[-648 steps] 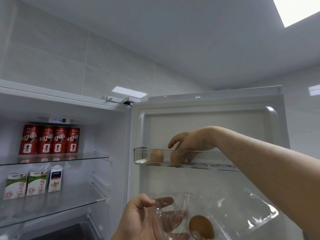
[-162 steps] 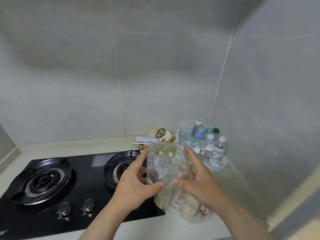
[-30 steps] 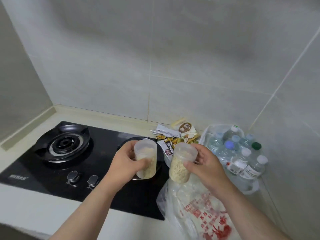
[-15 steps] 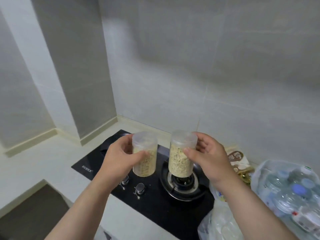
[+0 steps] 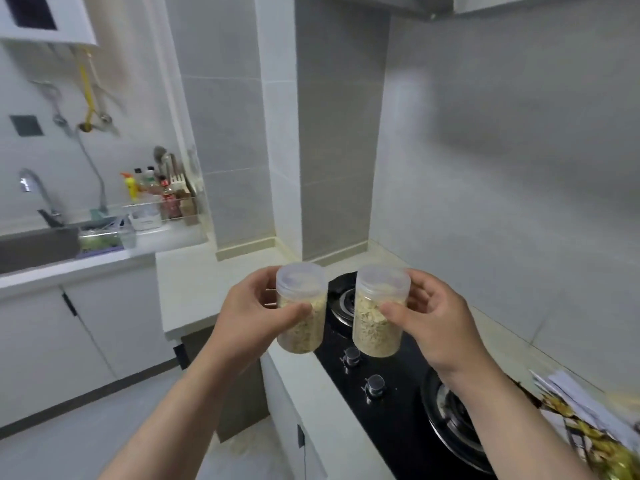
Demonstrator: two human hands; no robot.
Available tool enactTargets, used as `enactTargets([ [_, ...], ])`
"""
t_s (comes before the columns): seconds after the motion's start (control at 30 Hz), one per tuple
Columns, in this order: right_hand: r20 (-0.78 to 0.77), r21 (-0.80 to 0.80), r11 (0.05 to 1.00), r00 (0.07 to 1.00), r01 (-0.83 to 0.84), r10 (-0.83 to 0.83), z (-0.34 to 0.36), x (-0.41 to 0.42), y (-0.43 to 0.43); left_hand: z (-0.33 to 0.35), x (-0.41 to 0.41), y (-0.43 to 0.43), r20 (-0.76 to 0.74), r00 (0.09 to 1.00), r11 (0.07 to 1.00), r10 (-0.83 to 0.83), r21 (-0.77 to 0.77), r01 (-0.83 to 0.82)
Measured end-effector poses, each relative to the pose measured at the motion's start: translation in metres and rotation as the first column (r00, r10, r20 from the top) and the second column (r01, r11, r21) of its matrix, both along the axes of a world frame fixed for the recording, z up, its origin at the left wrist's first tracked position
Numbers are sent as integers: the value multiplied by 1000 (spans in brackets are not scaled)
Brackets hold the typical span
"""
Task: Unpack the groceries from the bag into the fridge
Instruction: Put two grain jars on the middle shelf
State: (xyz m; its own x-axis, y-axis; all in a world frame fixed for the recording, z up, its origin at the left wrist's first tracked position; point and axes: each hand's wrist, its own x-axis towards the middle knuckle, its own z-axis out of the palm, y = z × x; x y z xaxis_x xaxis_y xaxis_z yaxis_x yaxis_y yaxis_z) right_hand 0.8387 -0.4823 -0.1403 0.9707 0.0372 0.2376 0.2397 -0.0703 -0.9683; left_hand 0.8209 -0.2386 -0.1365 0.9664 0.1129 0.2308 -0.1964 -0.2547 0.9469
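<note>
Translucent plastic left jar (image 5: 302, 317) and right jar (image 5: 379, 317), both lidded and part-filled with pale flakes, held upright and just apart over the left end of the black hob (image 5: 398, 410). Left grip (image 5: 256, 313) curls round the left jar, right grip (image 5: 436, 323) round the right jar. White tabletop (image 5: 207, 289) lies beyond; sink (image 5: 34, 247) far left

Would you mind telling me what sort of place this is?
Most likely a home kitchen: a black gas hob is set into the counter, a sink with a tap lies to the left, and condiment bottles stand beside it.
</note>
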Motion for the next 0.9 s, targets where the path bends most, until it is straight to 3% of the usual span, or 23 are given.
enactTargets([
  [0.4, -15, 77, 911, 913, -406, 408, -5, -14, 65, 5, -116, 41, -1, 922, 921, 388, -38, -388],
  [0.67, -17, 59, 752, 752, -657, 659, -5, -57, 140, 6, -214, 72, 16, 766, 766, 643, -44, -641],
  [0.9, 0, -7, 632, 632, -775, 775, 8, -96, 192, 12, -283, 92, 30, 641, 641, 767, -52, -765],
])
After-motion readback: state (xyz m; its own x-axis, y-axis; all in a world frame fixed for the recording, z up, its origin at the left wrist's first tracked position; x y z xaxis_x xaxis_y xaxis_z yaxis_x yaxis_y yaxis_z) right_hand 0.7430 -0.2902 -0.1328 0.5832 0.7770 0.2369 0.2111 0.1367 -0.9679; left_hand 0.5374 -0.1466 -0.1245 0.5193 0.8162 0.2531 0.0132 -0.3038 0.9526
